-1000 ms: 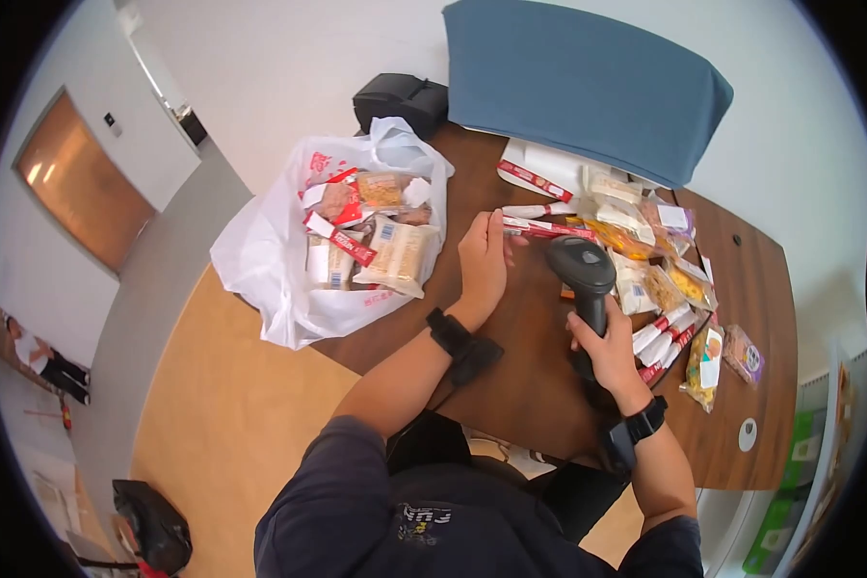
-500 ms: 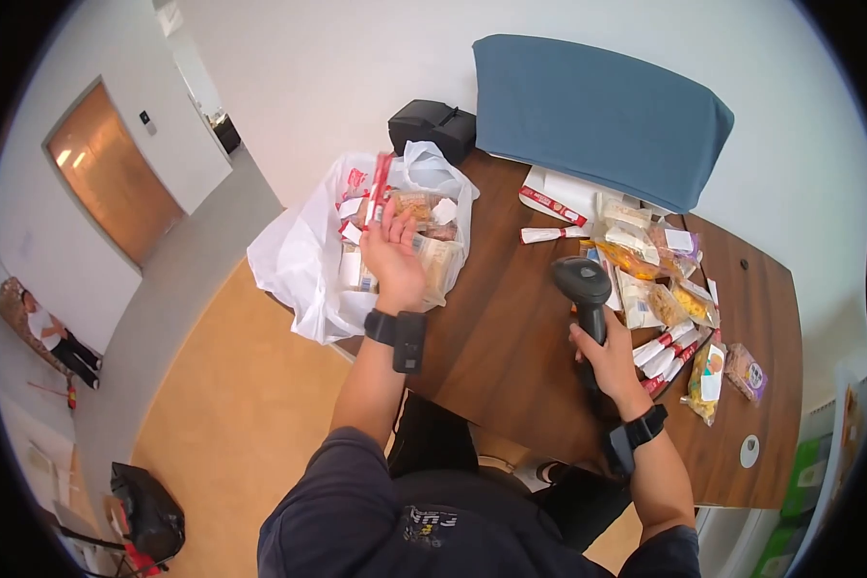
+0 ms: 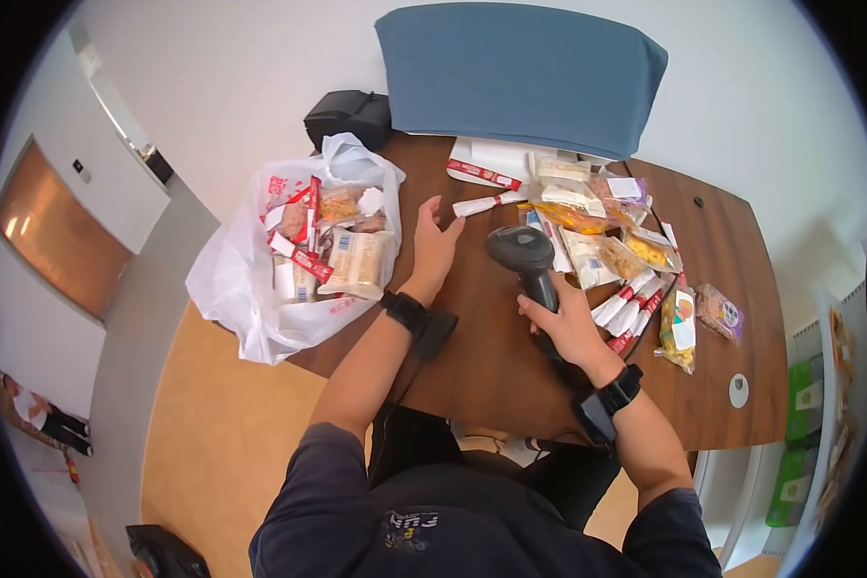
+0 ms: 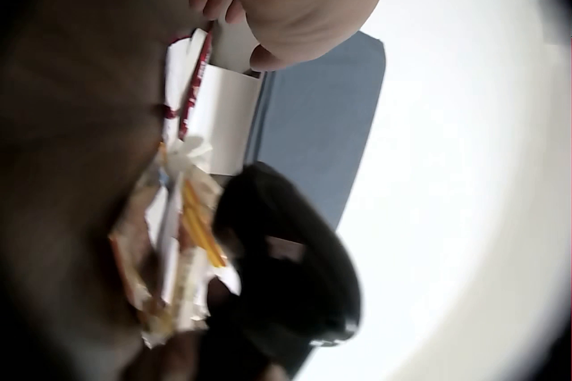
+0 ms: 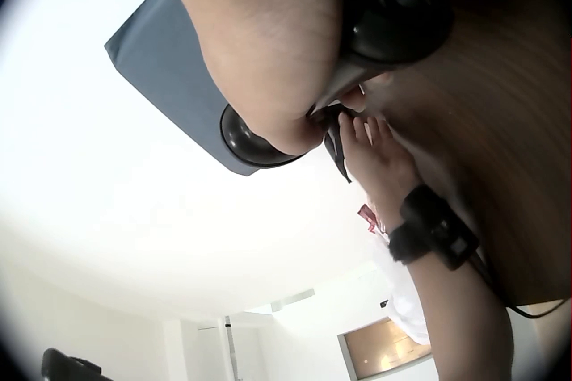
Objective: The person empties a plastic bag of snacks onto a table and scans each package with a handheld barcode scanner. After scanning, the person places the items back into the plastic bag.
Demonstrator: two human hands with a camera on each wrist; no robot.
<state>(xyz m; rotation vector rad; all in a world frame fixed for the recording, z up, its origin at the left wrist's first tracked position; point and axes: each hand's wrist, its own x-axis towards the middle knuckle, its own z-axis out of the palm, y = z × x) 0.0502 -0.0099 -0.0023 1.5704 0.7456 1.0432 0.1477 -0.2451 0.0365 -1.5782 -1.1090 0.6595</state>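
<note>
Scanner gripped in one hand, the other empty beside a stick packet.

The left hand (image 3: pixel 433 249) is held loosely spread, with nothing grasped, near the end of a white stick packet (image 3: pixel 486 203) on the table (image 3: pixel 472 337); a black scanner (image 3: pixel 520 249) is gripped round its handle by the right hand (image 3: pixel 576 329). Packets in the crowded pile (image 3: pixel 597 226) could be knocked by the scanner, held so close; direct leftward access is also partly blocked by it. Beyond, a blue cover (image 3: pixel 520 77) is seen; leftward, packets are held in a plastic bag (image 3: pixel 217 289).
</note>
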